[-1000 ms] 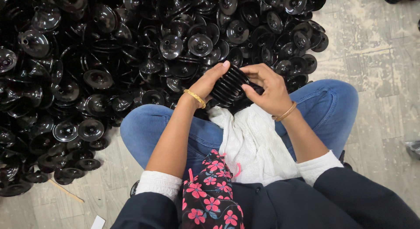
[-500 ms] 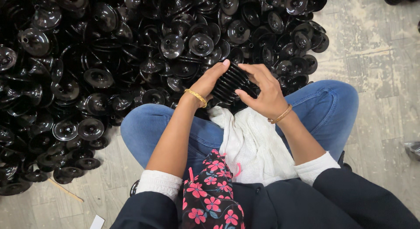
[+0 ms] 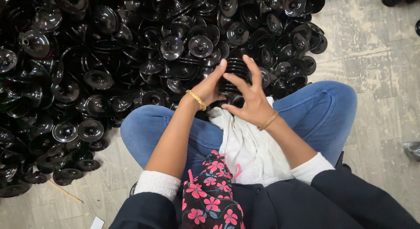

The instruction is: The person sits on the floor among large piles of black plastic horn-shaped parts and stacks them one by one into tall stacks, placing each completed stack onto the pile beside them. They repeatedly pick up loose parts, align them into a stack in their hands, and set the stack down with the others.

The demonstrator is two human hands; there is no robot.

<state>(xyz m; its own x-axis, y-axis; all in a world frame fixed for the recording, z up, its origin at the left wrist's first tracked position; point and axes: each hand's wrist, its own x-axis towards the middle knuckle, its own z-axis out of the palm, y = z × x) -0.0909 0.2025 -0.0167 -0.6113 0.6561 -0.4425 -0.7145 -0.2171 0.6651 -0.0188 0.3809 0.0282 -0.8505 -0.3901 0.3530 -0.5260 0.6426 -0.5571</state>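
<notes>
Overhead, from the head camera, both hands meet at about 12 o'clock above the lap. The left hand (image 3: 209, 85) cups a stack of black ribbed discs (image 3: 234, 76) from the side, fingers pressed together; the right hand (image 3: 250, 103) grips it with fingers spread over the top. It looks light, stiff and slick, best held around its ribbed sides. Its long axis seems to run from 12 to 6 o'clock. A white cloth (image 3: 247, 143) lies at 6; the pile of black discs (image 3: 109, 67) fills 9 to 1.
</notes>
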